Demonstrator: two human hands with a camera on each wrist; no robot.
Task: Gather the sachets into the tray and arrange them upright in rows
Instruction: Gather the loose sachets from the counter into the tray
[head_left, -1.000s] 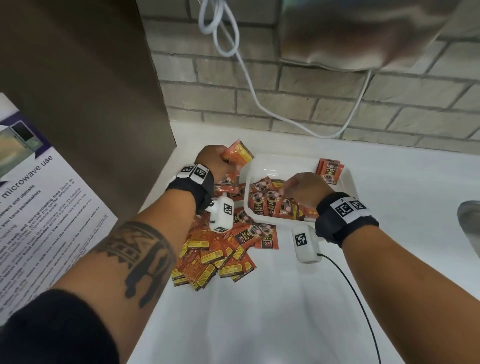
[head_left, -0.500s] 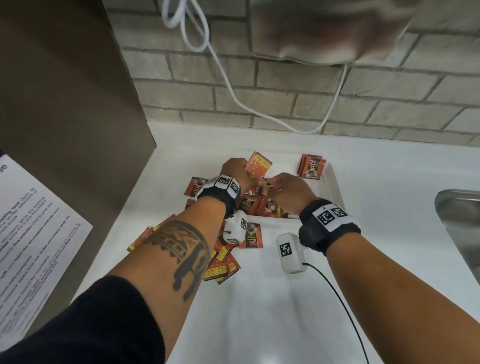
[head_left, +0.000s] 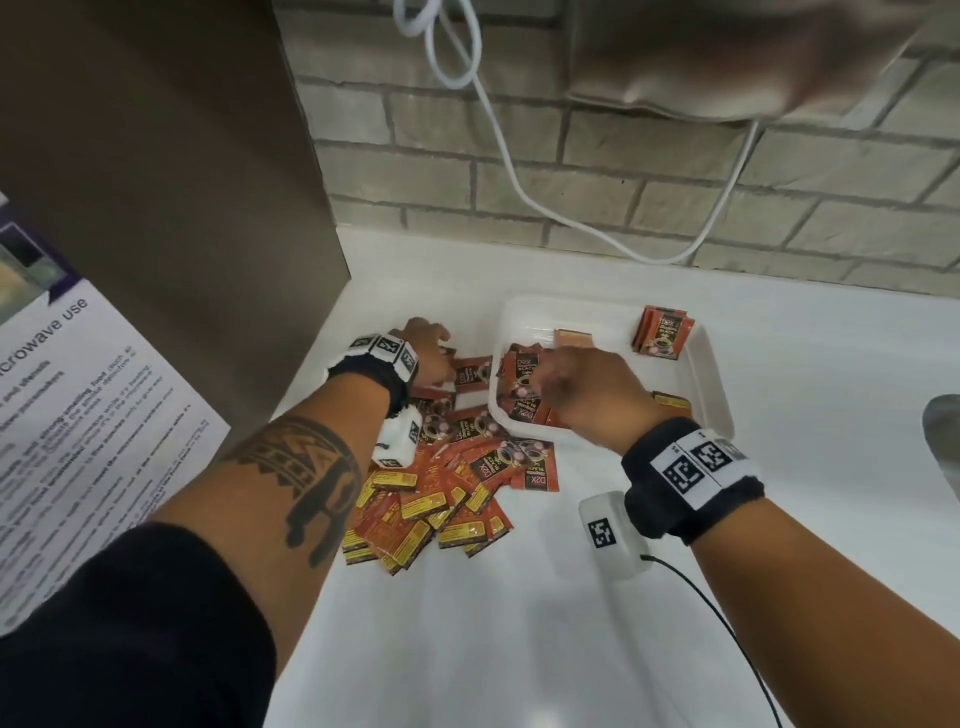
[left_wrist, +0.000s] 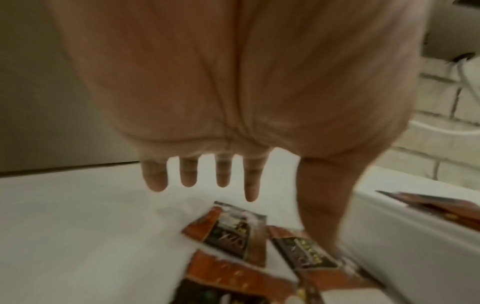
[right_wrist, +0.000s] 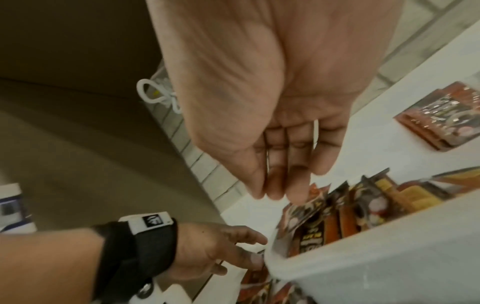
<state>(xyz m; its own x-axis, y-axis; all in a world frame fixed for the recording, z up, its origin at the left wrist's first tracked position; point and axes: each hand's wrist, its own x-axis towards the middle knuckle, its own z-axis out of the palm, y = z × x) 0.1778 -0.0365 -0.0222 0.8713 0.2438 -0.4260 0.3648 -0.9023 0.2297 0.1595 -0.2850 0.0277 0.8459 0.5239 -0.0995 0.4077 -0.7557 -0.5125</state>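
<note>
Left hand (head_left: 427, 356) is hovering with fingers spread and straight, holding nothing, over loose sachets (head_left: 441, 493) lying on the white counter (head_left: 519, 649) left of the tray (head_left: 719, 395), while right hand (head_left: 587, 395), fingers extended together, is touching sachets inside the tray.

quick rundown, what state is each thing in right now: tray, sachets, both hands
tray: on the counter, partly filled
sachets in tray: loose jumble, not in rows
small stack: upright in the tray's far corner
sachets on counter: flat heap, outside the tray
left hand: fingers straight, holding nothing, over the loose sachets
right hand: over the tray, fingertips at a sachet, grip unclear
</note>
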